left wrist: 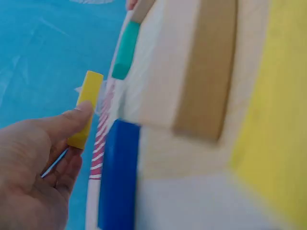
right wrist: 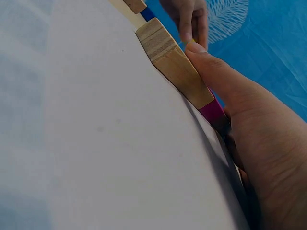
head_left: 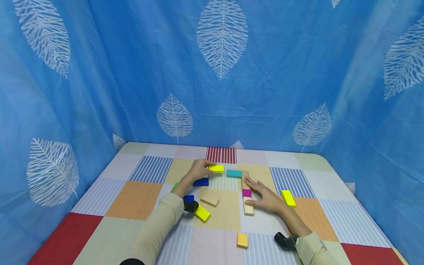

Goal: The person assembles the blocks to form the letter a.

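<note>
The left hand [head_left: 200, 170] pinches a yellow block [head_left: 216, 169], long axis nine-to-three, teal block [head_left: 234, 173] at three o'clock, nearer the right hand [head_left: 266, 198], spread over the row [head_left: 246, 193].

Beige long sleeves [head_left: 150, 226], loose cuffs [head_left: 173, 204]; rounded black wrist cameras [head_left: 281, 240]

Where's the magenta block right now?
In the head view, the magenta block sits right of centre on the patterned cloth, in line between the farther wooden block and the nearer wooden block, beside the right hand.
</note>
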